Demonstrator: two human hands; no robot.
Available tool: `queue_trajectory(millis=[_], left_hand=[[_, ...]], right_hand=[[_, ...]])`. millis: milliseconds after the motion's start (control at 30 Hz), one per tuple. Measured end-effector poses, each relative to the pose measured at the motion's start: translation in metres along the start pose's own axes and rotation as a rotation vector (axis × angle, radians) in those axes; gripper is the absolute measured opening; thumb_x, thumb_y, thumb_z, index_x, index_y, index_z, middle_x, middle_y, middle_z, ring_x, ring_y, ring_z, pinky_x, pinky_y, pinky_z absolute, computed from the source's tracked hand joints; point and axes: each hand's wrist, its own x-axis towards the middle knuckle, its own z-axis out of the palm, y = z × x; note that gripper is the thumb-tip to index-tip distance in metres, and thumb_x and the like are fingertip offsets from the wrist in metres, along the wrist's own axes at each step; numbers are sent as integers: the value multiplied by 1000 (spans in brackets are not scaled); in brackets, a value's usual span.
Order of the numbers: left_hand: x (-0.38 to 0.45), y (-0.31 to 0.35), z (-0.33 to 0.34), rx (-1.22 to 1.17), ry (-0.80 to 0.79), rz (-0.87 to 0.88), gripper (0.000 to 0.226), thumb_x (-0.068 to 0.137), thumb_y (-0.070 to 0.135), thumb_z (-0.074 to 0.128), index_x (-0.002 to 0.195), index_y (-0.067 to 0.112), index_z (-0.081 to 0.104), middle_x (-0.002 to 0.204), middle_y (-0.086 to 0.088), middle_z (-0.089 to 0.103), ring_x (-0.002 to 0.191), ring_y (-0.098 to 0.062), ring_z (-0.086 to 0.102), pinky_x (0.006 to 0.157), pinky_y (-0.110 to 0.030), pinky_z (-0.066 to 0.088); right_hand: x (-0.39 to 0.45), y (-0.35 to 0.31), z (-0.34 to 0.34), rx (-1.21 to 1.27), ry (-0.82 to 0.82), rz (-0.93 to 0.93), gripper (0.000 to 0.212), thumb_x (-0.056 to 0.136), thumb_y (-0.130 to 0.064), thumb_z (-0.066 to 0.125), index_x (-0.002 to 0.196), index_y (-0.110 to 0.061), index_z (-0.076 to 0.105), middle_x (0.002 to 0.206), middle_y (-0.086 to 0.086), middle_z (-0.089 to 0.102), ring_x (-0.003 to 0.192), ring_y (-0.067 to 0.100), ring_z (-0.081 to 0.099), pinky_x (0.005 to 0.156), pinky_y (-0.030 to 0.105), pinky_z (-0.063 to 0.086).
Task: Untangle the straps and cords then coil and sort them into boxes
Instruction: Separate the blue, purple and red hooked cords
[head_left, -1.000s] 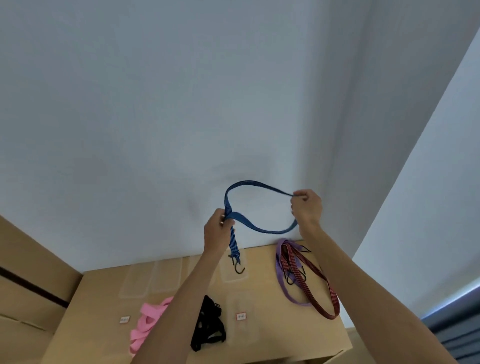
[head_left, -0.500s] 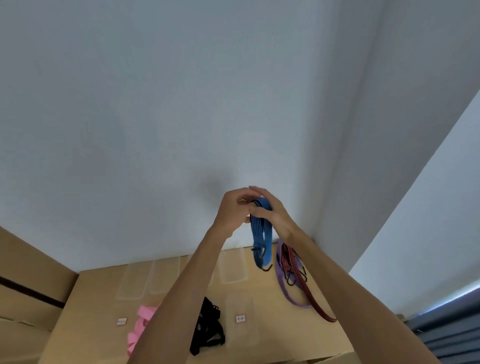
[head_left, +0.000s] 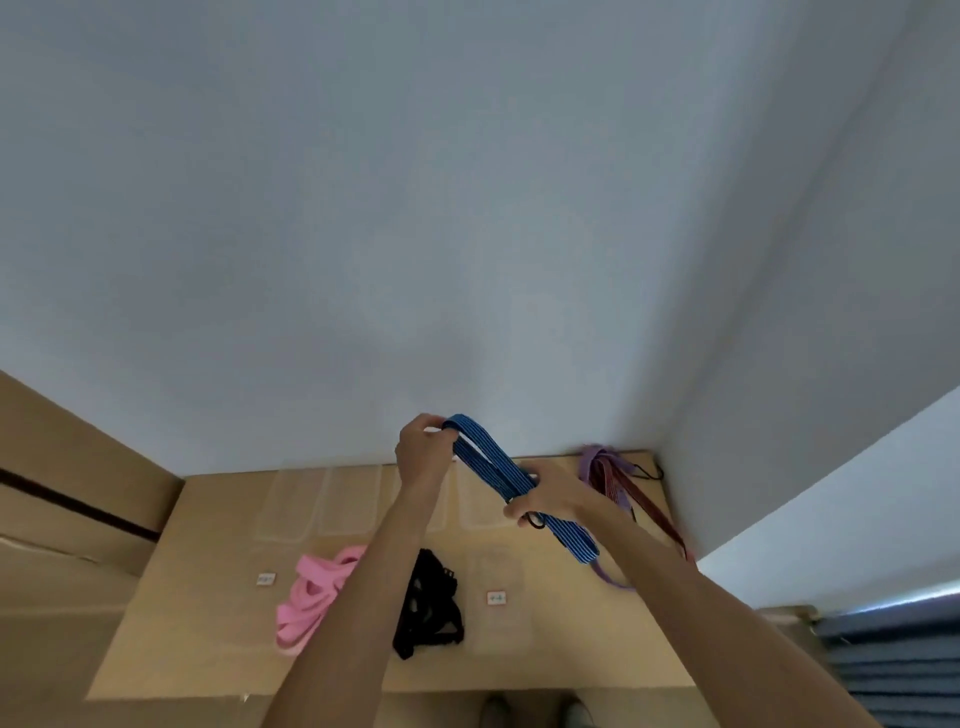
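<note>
A blue striped bungee cord (head_left: 493, 465), folded into a flat bundle, is held in the air above the cardboard tabletop (head_left: 208, 623). My left hand (head_left: 421, 452) pinches its upper folded end. My right hand (head_left: 550, 499) grips the bundle lower down, and the loops and a black hook stick out below the fingers. A pink strap (head_left: 311, 592) and a black strap (head_left: 431, 603) lie in heaps at the front. At the back right a purple strap (head_left: 589, 462) and a red cord (head_left: 644, 499) lie tangled together.
Several clear plastic boxes (head_left: 291, 504) stand in a row along the white wall, with another (head_left: 496, 566) nearer me. Two small white labels (head_left: 265, 578) lie on the tabletop. A brown cardboard box (head_left: 67, 493) sits to the left. Blue fabric (head_left: 898, 665) shows at the lower right.
The open blue loop was folded together between both hands. My right hand has since slid down the bundle and pulled it out to the right, so it slants from upper left to lower right.
</note>
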Motion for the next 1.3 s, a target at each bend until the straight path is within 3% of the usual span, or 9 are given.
queue_trajectory(millis=[167,367,567,733,833,900,1033,1200,1300], left_hand=[[13,-88,-7,314,-86,10,12,89,6,65,99,14,66,92,-3,70,69,-20,72,57,-23,57],[30,-186,-5,379,-113,-161,19,85,1,59,84,19,63,87,-9,72,78,-25,72,74,-46,61],[53,-233,14,533,-122,-242,15,85,15,55,87,14,70,83,-1,73,78,-23,70,70,-39,57],[43,-236,17,690,-176,-103,14,91,11,52,87,11,66,78,2,67,72,-18,62,53,-27,36],[42,-232,20,707,-186,-65,15,96,12,50,82,11,56,70,3,57,64,-16,53,50,-26,30],[46,-229,27,649,-209,-128,16,96,12,50,80,11,53,72,0,58,68,-21,57,55,-33,40],[51,-225,35,616,-220,-216,8,91,8,54,98,8,59,88,-2,64,82,-23,62,65,-33,48],[38,-209,34,732,27,-3,20,84,-2,53,96,13,58,90,6,54,78,-16,50,63,-30,35],[34,-204,43,660,26,264,23,77,-10,56,88,10,62,85,2,61,73,-15,55,61,-25,37]], right_hand=[[32,53,42,-171,12,149,37,66,-19,82,101,-16,68,95,4,69,79,18,66,64,27,51],[62,114,107,-214,-7,311,43,75,-24,77,115,-19,63,108,5,67,93,23,64,72,28,47],[82,150,135,-313,132,350,35,83,-22,69,118,-20,62,105,6,70,94,27,67,77,34,54],[79,168,141,-348,120,383,22,86,-23,66,107,-21,60,98,1,69,91,24,67,75,36,56],[80,167,138,-306,123,362,31,81,-29,74,107,-21,59,100,0,68,92,23,66,75,37,55],[80,162,137,-265,143,326,44,79,-34,77,116,-24,57,105,-3,64,96,19,63,77,35,53],[79,159,134,-204,184,267,68,77,-38,80,137,-30,48,123,-8,59,111,15,57,87,30,46],[71,164,122,-144,243,259,77,80,-53,74,144,-22,46,135,-5,51,126,16,45,107,36,39],[69,179,104,-115,571,252,44,85,-27,74,124,-9,64,124,8,61,120,29,55,99,43,47]])
